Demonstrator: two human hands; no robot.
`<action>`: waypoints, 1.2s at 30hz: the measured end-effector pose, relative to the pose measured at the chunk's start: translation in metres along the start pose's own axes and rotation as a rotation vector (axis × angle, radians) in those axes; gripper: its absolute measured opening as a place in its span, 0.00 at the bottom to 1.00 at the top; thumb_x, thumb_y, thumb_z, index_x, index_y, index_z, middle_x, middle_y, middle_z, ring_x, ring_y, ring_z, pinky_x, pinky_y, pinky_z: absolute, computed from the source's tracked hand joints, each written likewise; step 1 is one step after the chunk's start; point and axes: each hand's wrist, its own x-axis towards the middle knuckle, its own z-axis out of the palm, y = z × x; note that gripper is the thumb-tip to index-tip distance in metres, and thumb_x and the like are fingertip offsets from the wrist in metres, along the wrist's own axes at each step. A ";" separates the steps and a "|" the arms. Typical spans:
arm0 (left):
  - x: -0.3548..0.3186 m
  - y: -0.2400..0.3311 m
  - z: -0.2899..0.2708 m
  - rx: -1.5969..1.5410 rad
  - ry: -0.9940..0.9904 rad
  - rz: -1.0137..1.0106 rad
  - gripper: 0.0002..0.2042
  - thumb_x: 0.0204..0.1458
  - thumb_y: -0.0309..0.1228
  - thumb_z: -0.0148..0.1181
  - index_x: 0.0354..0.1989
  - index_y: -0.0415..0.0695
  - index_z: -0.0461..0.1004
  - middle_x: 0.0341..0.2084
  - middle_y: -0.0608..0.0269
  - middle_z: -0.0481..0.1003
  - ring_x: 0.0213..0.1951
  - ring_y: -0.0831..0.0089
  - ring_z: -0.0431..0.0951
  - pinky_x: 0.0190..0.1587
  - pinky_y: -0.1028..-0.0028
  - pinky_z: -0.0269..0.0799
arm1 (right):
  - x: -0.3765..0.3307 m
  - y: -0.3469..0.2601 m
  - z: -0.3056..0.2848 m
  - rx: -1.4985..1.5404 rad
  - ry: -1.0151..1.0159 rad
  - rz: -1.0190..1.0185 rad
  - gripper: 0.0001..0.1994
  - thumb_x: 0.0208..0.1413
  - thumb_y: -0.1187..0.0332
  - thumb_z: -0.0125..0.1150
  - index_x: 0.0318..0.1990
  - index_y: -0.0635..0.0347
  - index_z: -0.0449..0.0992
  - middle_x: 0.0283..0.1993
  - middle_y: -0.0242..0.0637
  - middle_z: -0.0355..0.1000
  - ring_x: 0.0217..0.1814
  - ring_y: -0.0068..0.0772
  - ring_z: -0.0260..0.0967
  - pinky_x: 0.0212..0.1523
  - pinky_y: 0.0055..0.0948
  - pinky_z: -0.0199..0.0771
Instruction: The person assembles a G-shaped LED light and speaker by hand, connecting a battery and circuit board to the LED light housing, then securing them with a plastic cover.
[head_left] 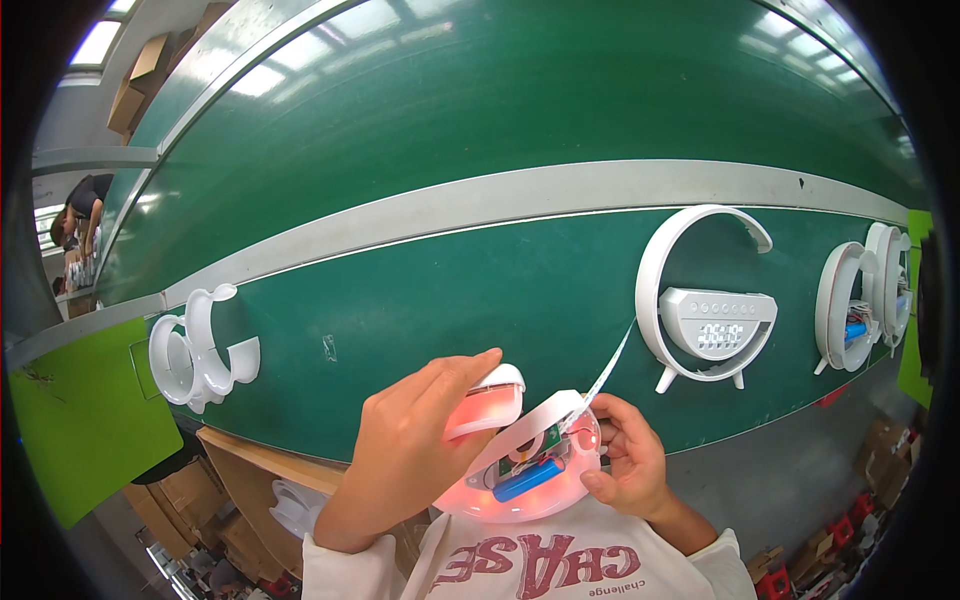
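Bent at the wrist, the left hand sits toward seven o'clock, its back to the camera, fingers closed around a pink-lit white part; whether that part joins the glowing shell is hidden. This shell, a blue cylinder inside, lies near six o'clock against the white sweatshirt. Toward half past four, the right hand has its palm turned inward, fingers curled and thumb pressing near the shell's edge, gripping it. From there a thin white strip slants toward one o'clock, near a white ring-shaped clock standing at three o'clock on the green table.
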 end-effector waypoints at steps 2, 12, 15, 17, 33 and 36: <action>-0.003 0.002 0.000 0.109 0.037 0.006 0.22 0.41 0.21 0.73 0.49 0.39 0.78 0.38 0.52 0.82 0.35 0.62 0.84 0.37 0.71 0.79 | 0.002 -0.002 0.001 0.006 0.002 0.000 0.41 0.53 0.63 0.71 0.67 0.74 0.52 0.58 0.49 0.68 0.57 0.35 0.72 0.54 0.31 0.76; -0.003 0.010 0.004 0.240 0.040 0.018 0.20 0.41 0.20 0.71 0.46 0.41 0.79 0.36 0.53 0.83 0.33 0.60 0.84 0.35 0.71 0.79 | 0.001 -0.003 0.000 0.025 0.013 0.004 0.41 0.51 0.64 0.72 0.66 0.75 0.53 0.56 0.50 0.69 0.56 0.36 0.73 0.54 0.32 0.76; -0.001 0.011 0.002 0.217 0.079 0.032 0.19 0.41 0.20 0.71 0.45 0.41 0.79 0.33 0.54 0.82 0.31 0.61 0.83 0.33 0.72 0.78 | 0.001 0.000 -0.002 0.002 -0.016 -0.041 0.42 0.51 0.64 0.72 0.66 0.75 0.53 0.57 0.50 0.69 0.56 0.36 0.73 0.54 0.33 0.76; 0.001 0.013 -0.004 0.044 -0.015 -0.051 0.24 0.38 0.24 0.75 0.48 0.39 0.78 0.35 0.54 0.79 0.37 0.63 0.82 0.39 0.72 0.76 | 0.000 0.003 -0.001 0.000 -0.013 -0.065 0.42 0.51 0.64 0.72 0.66 0.75 0.53 0.57 0.50 0.68 0.56 0.36 0.73 0.54 0.33 0.77; 0.007 -0.006 -0.014 -0.751 -0.186 -0.335 0.33 0.43 0.36 0.73 0.56 0.26 0.72 0.47 0.48 0.73 0.49 0.63 0.76 0.52 0.70 0.70 | 0.003 -0.004 -0.001 0.034 -0.001 -0.029 0.42 0.51 0.63 0.73 0.66 0.75 0.53 0.56 0.49 0.67 0.57 0.36 0.73 0.53 0.32 0.78; 0.009 -0.006 -0.014 -0.732 -0.189 -0.346 0.33 0.43 0.37 0.73 0.55 0.26 0.73 0.47 0.48 0.73 0.49 0.63 0.76 0.52 0.71 0.70 | 0.001 -0.004 -0.001 0.044 0.016 -0.006 0.42 0.51 0.63 0.73 0.66 0.74 0.53 0.57 0.50 0.67 0.57 0.36 0.73 0.53 0.32 0.78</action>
